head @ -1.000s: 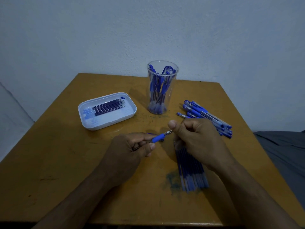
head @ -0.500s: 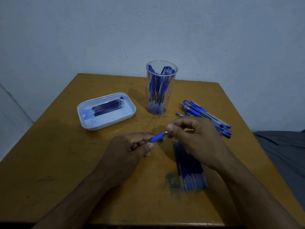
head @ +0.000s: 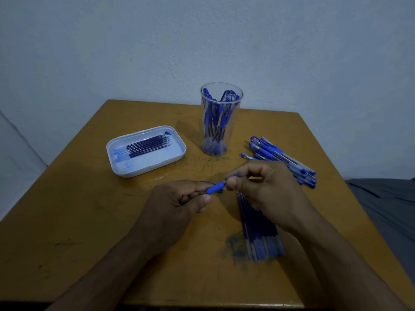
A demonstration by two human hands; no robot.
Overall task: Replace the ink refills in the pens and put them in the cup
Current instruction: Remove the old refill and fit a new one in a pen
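My left hand (head: pixel 177 203) grips a pen (head: pixel 216 187) by its barrel; only the blue rubber grip end shows. My right hand (head: pixel 267 187) pinches the pen's tip end between thumb and fingers. A clear cup (head: pixel 221 118) with several blue pens stands at the table's back centre. A pile of blue pens (head: pixel 283 159) lies at the right, partly behind my right hand. A bundle of refills (head: pixel 260 234) lies under my right wrist. A white tray (head: pixel 125 169) at the left holds several dark refills (head: pixel 148 144).
The wooden table (head: pixel 78 221) has an ink stain (head: pixel 234 243) beside the refill bundle. A pale wall rises right behind the table. Grey fabric (head: pixel 386 203) lies off the right edge.
My right hand slid left and closed its fingertips over the pen's metal tip, which showed before. My left hand has hardly moved.
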